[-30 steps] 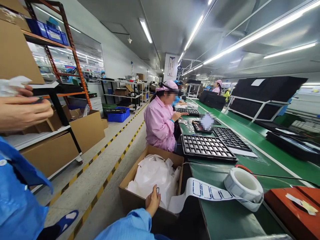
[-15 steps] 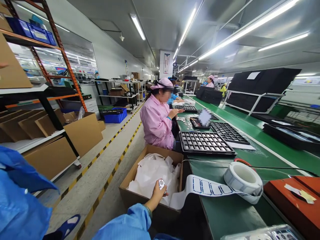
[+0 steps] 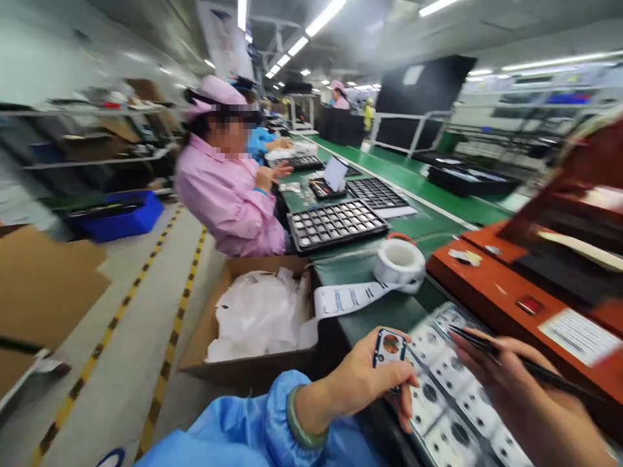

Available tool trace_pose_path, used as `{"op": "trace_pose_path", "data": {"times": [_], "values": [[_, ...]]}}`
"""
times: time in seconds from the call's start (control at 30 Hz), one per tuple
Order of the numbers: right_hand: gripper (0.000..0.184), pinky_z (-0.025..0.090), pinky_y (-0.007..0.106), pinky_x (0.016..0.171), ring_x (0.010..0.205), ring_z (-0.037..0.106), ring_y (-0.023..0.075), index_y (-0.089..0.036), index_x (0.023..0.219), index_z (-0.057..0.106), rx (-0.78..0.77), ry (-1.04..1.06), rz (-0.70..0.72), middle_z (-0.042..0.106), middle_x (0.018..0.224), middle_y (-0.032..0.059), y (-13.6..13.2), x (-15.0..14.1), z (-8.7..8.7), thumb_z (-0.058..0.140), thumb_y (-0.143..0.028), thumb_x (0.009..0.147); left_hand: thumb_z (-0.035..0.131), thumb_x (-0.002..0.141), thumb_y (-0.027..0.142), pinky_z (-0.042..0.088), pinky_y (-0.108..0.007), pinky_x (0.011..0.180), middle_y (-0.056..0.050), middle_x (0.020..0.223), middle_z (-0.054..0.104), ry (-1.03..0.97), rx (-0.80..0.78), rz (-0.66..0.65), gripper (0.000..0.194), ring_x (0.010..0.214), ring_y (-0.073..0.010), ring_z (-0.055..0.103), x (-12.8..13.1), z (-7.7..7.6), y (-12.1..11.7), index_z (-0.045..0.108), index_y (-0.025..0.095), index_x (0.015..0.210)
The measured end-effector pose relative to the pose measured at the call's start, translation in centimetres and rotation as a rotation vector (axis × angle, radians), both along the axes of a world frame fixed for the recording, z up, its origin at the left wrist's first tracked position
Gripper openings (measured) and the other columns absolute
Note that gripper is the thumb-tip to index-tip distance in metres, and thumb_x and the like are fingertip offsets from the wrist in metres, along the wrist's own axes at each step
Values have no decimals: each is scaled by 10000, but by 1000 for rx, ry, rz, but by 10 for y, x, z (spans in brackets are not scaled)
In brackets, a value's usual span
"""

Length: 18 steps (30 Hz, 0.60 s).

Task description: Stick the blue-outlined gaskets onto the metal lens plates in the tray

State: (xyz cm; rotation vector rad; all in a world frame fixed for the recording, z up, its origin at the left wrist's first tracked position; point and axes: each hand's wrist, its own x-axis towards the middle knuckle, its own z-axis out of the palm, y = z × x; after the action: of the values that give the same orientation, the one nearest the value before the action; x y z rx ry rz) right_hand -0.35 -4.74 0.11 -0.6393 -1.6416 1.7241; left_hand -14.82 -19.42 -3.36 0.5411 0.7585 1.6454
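The left hand (image 3: 363, 379) is closed in a pinch on a small dark-edged plate (image 3: 398, 350), held up at the near-left side of a tray (image 3: 440, 388) of pale pieces. Farther right, the right hand (image 3: 530, 389), fingers curled, grips a slender dark tool (image 3: 474, 339) above the tray.

By the left edge of the green desk (image 3: 343, 264), a co-worker in pink cap and smock (image 3: 228, 201) works near a black plastic gridded tray (image 3: 338, 225). A boxy orange-red machine (image 3: 511, 282) sits toward its right edge. Past yellow-and-black striped floor tape (image 3: 181, 324) I see a blue plastic bin (image 3: 130, 222).
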Motion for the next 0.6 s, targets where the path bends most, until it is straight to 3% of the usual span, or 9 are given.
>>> {"op": "trace_pose_path", "data": {"times": [0.1,0.23,0.5,0.6], "values": [[246,576,424,829,893,701,240,-312,865,625,-182,60,-40,729,928,15,-9,-3,-6,734,-485,730,630,840,426,490,-158,383,32,675,623,66,-21,-66,387,419,-90,611,13,-5,2,441,206,1096],[293,594,324,751,840,711,189,-262,895,558,-398,127,-10,738,902,6,-12,-8,-13,774,-376,731,598,850,465,497,-170,404,24,656,623,90,-92,-96,342,433,-89,608,26,-8,9,473,186,1000],[202,595,374,797,874,706,191,-260,920,510,-215,87,82,733,948,-9,-13,9,-7,690,-295,836,622,827,470,484,-169,394,24,526,614,111,-234,-150,337,403,-104,599,38,-1,16,457,179,873],[159,588,327,803,873,702,168,-258,929,523,-139,55,122,725,954,-13,-13,10,-4,665,-246,858,614,837,461,481,-171,385,21,517,613,117,-238,-131,329,397,-111,599,39,-4,17,464,170,870]]}}
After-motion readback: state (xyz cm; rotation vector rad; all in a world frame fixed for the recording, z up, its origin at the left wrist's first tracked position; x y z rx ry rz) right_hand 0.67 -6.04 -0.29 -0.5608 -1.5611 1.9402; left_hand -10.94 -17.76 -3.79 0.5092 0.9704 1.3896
